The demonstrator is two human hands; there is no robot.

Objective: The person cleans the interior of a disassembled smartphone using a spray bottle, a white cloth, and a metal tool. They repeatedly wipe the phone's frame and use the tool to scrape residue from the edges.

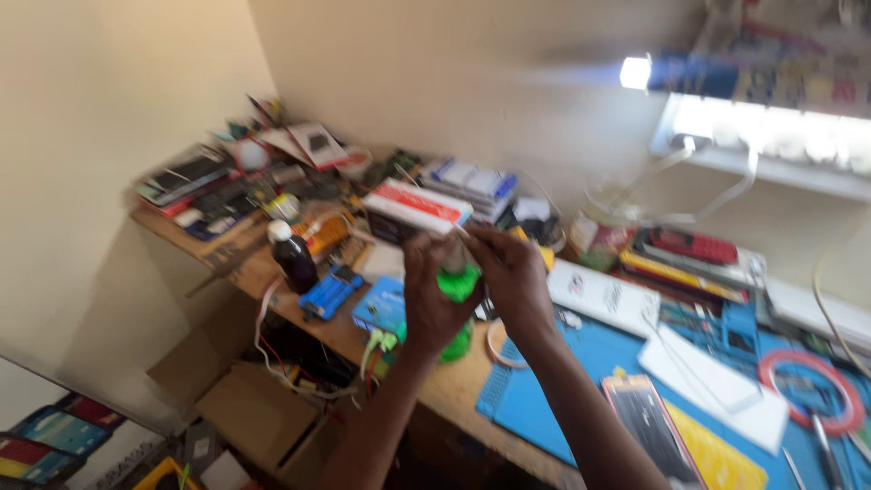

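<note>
Head view: two hands working a small green bottle above a cluttered bench.

The left hand (pixel 434 304) is wrapping its fingers around the green bottle (pixel 458 283), raised over the wooden bench's (pixel 454 386) front edge; the right hand (pixel 515 272) is pinching at its pale top. Risk, as judged: the bottle is hanging near the edge, so a slipping grip could be dropping it or spilling onto the blue mat (pixel 544 408). Bottle: bright green, blurred, largely hidden.

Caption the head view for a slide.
Both hands, left hand and right hand, grip a green bottle above a cluttered workbench.
</note>
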